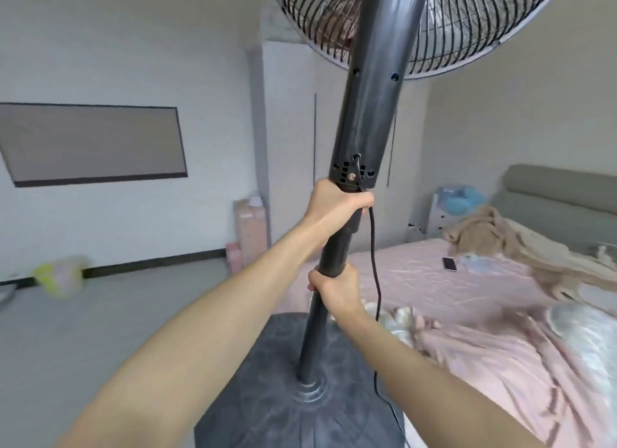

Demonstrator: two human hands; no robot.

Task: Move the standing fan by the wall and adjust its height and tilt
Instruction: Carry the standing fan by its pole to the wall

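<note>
1. Both hands are wrapped around the standing fan's pole (334, 247): the left hand (337, 207) is closed round it just beneath the thick control housing (367, 113), and the right hand (334, 289) is closed round it lower down, a little apart from the left.
2. Fingers of the right hand curl round the far side of the pole, so only their tips show at its left edge.
3. Tilted in the view, the fan has its round dark base (267, 380) at the bottom edge of the frame and its wire grille (467, 30) at the top — whether the base rests on the floor (100, 314) or is lifted off it is hard to tell.
4. A black power cord (374, 257) leaves the bottom of the housing, passes beside the left hand and hangs down past the right hand toward the base.
5. Just to the right of the fan is a bed (467, 314) with a pink sheet — a phone (449, 264) lies on it, near a rumpled beige blanket (500, 240) by the headboard.
6. Behind the fan stands a white wardrobe (290, 130) against the wall.
</note>
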